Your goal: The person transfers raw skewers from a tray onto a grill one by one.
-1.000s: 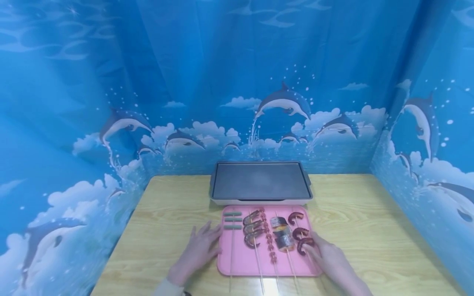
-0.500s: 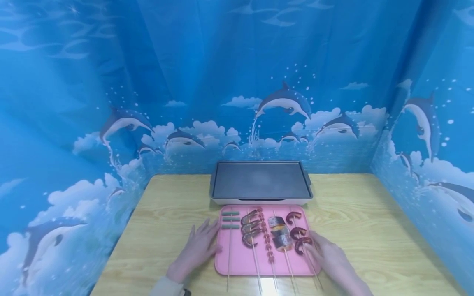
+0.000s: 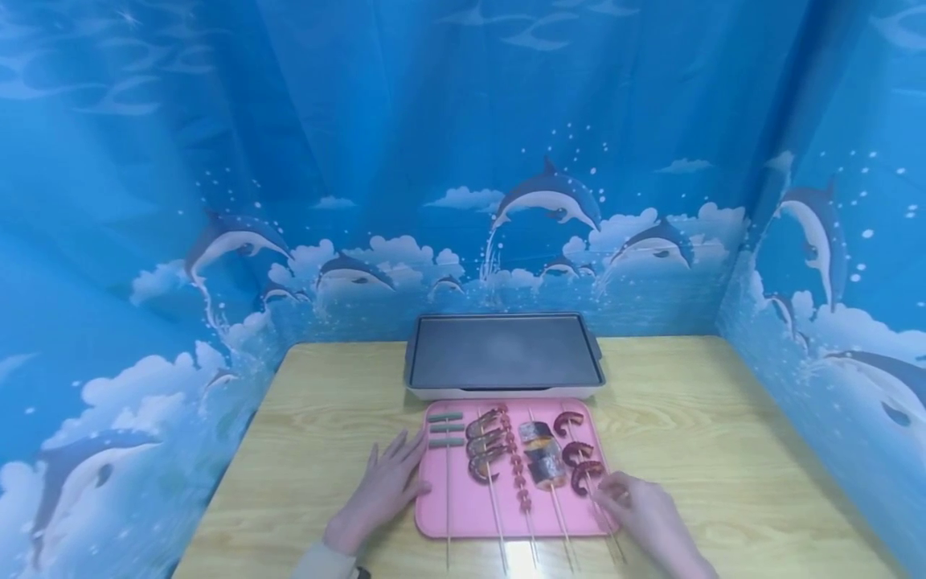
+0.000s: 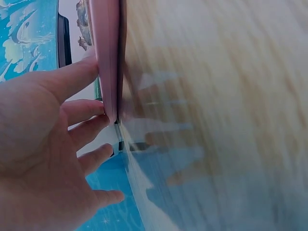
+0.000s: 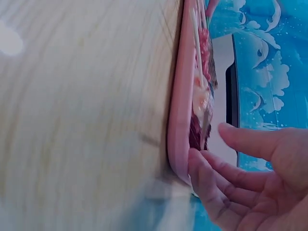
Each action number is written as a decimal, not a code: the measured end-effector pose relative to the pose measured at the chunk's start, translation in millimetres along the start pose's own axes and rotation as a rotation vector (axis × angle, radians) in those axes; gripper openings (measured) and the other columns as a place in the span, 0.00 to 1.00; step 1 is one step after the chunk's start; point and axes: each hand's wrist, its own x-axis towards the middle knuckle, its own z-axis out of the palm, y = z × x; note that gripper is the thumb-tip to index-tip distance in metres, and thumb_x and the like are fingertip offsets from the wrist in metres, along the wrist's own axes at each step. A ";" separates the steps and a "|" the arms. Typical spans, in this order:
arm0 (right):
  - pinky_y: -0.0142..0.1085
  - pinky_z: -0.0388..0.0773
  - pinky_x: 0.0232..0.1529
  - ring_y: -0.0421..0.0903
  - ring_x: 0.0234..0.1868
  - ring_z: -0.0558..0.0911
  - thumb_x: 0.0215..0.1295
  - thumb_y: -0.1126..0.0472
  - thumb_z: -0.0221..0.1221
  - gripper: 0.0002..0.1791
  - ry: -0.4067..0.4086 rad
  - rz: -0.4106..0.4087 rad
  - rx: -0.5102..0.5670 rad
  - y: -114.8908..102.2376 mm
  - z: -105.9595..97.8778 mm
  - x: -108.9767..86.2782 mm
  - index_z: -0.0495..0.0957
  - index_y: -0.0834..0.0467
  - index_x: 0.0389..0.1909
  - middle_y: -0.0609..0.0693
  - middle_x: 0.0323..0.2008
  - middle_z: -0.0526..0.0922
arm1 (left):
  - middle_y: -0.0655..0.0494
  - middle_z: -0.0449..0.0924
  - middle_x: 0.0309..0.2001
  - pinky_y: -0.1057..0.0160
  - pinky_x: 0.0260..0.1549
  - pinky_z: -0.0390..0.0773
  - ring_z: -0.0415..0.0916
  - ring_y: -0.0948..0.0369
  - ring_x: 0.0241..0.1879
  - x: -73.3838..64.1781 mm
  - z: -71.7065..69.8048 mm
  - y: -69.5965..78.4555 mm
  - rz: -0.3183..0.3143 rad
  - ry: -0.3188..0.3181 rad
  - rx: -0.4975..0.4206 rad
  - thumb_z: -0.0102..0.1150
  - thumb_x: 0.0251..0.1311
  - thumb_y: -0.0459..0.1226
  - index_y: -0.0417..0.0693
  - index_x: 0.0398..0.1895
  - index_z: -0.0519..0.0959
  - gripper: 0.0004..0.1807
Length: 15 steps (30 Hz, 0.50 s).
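In the head view a pink tray (image 3: 470, 515) bears a row of skewers. From left to right lie a skewer of green pieces (image 3: 446, 429), a shrimp skewer (image 3: 486, 444), a skewer of small reddish pieces (image 3: 519, 482), a fish-chunk skewer (image 3: 546, 466) and an octopus-tentacle skewer (image 3: 584, 476). With fingers spread, my left hand (image 3: 379, 486) touches the tray's left edge; the left wrist view has fingertips against the wall. My right hand (image 3: 647, 511) is at the right edge by the tentacle skewer. In the right wrist view its bent fingers (image 5: 202, 175) touch the rim, thumb apart.
A flat dark griddle (image 3: 502, 354) with a pale base stands directly behind the tray. The wood-patterned table (image 3: 687, 418) reaches out on both sides. A blue dolphin-print curtain (image 3: 434, 161) surrounds its back and sides.
The tray has shifted slightly left relative to the griddle. My right hand has drawn a little back toward the front, its fingers more bent. My left hand keeps its place at the edge.
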 end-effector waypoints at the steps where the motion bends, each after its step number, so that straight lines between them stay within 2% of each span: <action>1: 0.35 0.78 0.30 0.38 0.27 0.78 0.52 0.54 0.64 0.12 -0.015 0.013 0.012 -0.5 1.6 -0.3 0.80 0.54 0.36 0.44 0.29 0.83 | 0.52 0.53 0.70 0.30 0.60 0.44 0.47 0.45 0.69 0.1 0.4 -0.3 0.004 0.004 0.002 0.55 0.57 0.53 0.49 0.69 0.56 0.39; 4: 0.32 0.77 0.27 0.38 0.24 0.77 0.49 0.57 0.66 0.11 -0.033 0.026 0.031 -0.9 5.6 -0.6 0.80 0.56 0.34 0.44 0.26 0.82 | 0.52 0.54 0.70 0.30 0.60 0.45 0.48 0.45 0.69 0.0 1.1 -0.3 0.012 0.013 0.005 0.55 0.56 0.53 0.48 0.69 0.56 0.39; 10: 0.31 0.73 0.15 0.41 0.15 0.74 0.49 0.59 0.66 0.15 -0.084 0.045 0.136 0.5 8.8 -1.5 0.79 0.61 0.38 0.44 0.18 0.79 | 0.53 0.53 0.70 0.30 0.60 0.44 0.47 0.45 0.69 -0.1 2.0 -0.7 0.002 -0.002 0.012 0.54 0.57 0.54 0.49 0.69 0.56 0.39; 15: 0.31 0.74 0.15 0.42 0.15 0.75 0.49 0.58 0.66 0.15 -0.108 0.017 0.177 4.6 9.0 -3.5 0.79 0.60 0.38 0.45 0.19 0.79 | 0.52 0.54 0.70 0.30 0.60 0.44 0.48 0.45 0.69 -1.3 -0.4 0.2 0.007 0.006 0.014 0.55 0.57 0.53 0.48 0.68 0.57 0.39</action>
